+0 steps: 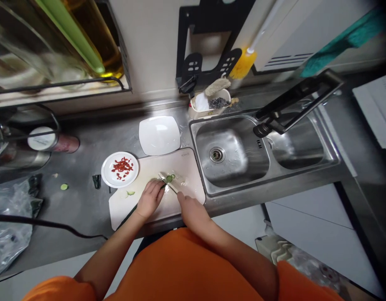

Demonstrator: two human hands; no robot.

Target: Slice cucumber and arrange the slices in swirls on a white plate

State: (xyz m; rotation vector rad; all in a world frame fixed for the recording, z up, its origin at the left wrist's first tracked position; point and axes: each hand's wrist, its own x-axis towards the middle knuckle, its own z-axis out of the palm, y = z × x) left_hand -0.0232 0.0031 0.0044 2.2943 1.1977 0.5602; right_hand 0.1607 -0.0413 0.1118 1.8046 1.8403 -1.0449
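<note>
On the pale cutting board [193, 188], my left hand [150, 196] is closed over a long dark green cucumber [127, 216]. Much of the cucumber is hidden under that hand and forearm. My right hand [193, 209] grips a knife [172, 187], its blade angled across the cucumber's end beside my left fingertips. A few cut cucumber slices [169, 178] lie just past the blade. Pale green scraps [130, 193] rest on the board's left part. Wet spots shine around the slices.
A white plate [105, 174] with small red pieces [122, 167] overlaps the board's far left corner. Behind the board stands a white square dish [159, 134]. The double sink [230, 146] with a black faucet [293, 104] is on the right. A plastic bag [11, 225] lies left.
</note>
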